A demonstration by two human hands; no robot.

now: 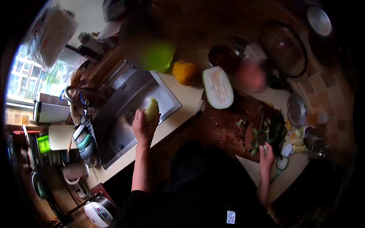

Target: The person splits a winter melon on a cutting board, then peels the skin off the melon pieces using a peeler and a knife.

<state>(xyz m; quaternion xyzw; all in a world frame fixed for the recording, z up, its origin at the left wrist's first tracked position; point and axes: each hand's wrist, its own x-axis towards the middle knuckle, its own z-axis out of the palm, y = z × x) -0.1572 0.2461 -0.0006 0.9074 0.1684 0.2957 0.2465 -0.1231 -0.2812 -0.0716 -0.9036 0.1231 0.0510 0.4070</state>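
Note:
Over the sink (167,93), my left hand (143,127) is closed around a pale green peeled piece of melon (152,110). My right hand (267,155) is at the near right edge of the dark cutting board (224,125), its fingers closed on the light handle of what looks like a knife (265,148); the blade is hard to make out among the peels. Dark green peels (275,129) lie in a heap just beyond that hand. A halved winter melon (218,87), cut face up with pale seeds showing, rests at the board's far left.
A yellow-orange fruit (185,73) and a bright green container (159,57) stand behind the sink. The faucet (78,93) arches over its left side. Metal bowls (296,109) and small pale vegetables (298,144) sit right of the board. A rice cooker (98,212) is low left.

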